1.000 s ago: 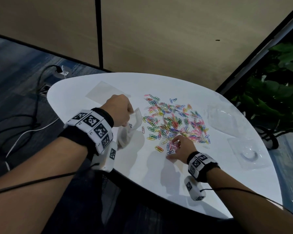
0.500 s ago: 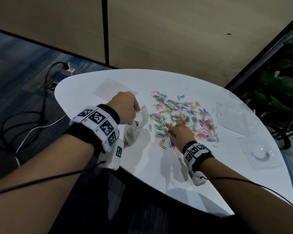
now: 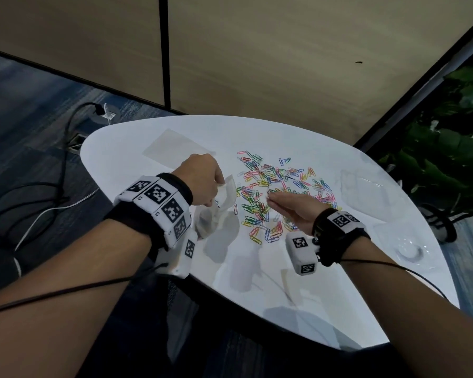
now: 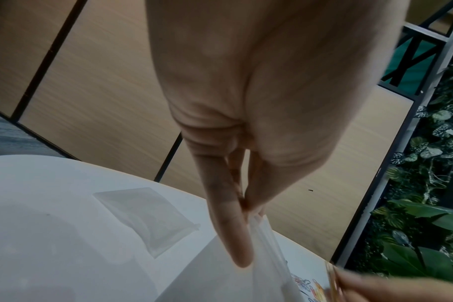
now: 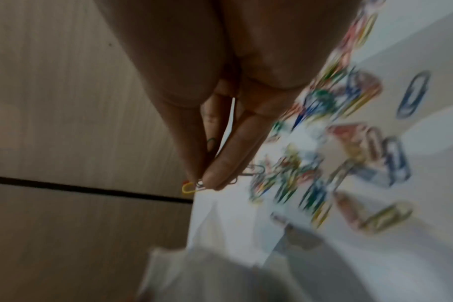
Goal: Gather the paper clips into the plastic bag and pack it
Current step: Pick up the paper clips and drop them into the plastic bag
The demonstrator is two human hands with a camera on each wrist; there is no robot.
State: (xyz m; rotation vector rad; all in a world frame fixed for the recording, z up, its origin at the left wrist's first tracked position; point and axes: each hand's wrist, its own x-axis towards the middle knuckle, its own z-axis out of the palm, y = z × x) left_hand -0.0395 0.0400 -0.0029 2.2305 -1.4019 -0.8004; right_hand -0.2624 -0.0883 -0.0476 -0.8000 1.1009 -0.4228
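head view, left to right: a dark cable lies on the floor off the left edge of the white tabletop. at the tabletop's far left corner a flat clear bag lies by itself. just nearer, the left hand holds the plastic bag by its top edge, grip pinched on the rim between thumb and fingers, so the bag hangs crumpled with its lower part on the tabletop. left wrist view shows the same pinch, the forefinger lying down along the bag's wall. right of the bag, the coloured paper clips lie scattered across the middle of the tabletop, well spread, one blue clip just beside the bag's mouth. the right hand is above the near part of the heap, fingers pointing toward the bag, grip pressed together on a few clips; right wrist view shows a yellow clip and some wire-coloured ones pinched at the fingertips. farther right, clear plastic packaging lies on the tabletop, and a clear tray near the right edge. green plants stand beyond.
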